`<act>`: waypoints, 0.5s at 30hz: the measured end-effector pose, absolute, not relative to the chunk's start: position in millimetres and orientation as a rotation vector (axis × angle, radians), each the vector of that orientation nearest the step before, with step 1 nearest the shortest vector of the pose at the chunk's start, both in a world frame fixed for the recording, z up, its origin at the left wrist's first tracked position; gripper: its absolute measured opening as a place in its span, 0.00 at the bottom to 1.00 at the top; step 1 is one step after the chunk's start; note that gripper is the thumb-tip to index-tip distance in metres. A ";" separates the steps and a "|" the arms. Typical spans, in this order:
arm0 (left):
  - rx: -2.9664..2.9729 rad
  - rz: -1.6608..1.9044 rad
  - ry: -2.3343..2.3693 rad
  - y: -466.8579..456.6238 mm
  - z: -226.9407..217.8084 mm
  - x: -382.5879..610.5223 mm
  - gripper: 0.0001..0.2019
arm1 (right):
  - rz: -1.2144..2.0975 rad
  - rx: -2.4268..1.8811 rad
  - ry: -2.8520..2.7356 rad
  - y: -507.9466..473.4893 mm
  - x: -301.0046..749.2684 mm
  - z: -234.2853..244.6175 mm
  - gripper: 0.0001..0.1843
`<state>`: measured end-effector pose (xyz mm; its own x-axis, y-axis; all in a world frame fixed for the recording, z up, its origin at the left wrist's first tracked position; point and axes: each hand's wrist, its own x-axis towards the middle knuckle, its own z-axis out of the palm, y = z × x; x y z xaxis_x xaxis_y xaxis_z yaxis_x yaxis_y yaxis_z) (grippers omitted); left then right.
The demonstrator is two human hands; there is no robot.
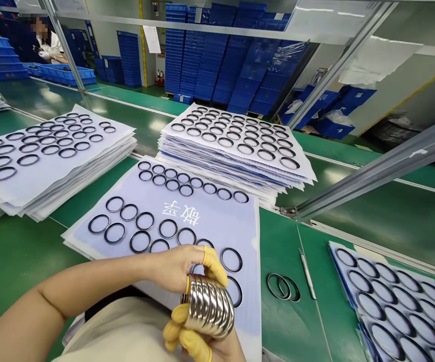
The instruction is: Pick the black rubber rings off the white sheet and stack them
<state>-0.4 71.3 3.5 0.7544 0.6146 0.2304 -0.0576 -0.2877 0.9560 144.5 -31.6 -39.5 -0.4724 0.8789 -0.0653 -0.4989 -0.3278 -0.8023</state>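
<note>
My left hand (180, 269) and my right hand (198, 343), with yellow finger cots on several fingers, grip a stack of shiny silver metal rings (208, 306) from above and below. Under them lies a pale blue paper sheet (210, 223) printed with Chinese characters and carrying rows of black rubber rings (144, 241). My left hand's fingers touch the sheet's nearest rings. Part of the sheet is hidden by my hands and arm.
A green conveyor belt (289, 261) runs across, holding tall sheet stacks (236, 146) (51, 161), two loose rings (283, 287), a slim metal tool (307, 274) and a ring sheet (391, 306). A metal rail (375, 173) crosses at right. Blue crates (217, 60) and a co-worker (47, 45) stand behind.
</note>
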 end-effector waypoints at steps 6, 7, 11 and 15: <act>1.797 0.645 0.508 72.1 -1.2 -2.2 0.09 | 1.949 -0.731 -0.917 -28.8 144.2 -36.3 0.10; 1.829 0.619 0.506 73.2 -0.7 -4.9 0.10 | 1.965 -0.757 -0.894 -28.6 144.3 -35.2 0.11; 1.889 0.535 0.537 78.6 0.1 -29.1 0.22 | 1.889 -0.844 -0.855 -29.5 143.9 -35.0 0.11; 1.641 0.617 0.832 75.9 -2.4 -59.4 0.16 | 1.745 -0.861 -0.929 -30.2 142.1 -46.3 0.11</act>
<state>-59.4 75.9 -2.4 0.6118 0.7903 -0.0337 0.1968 -0.1109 0.9741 142.1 -30.2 -46.3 -0.3051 0.9416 -0.1428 -0.4072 -0.2646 -0.8742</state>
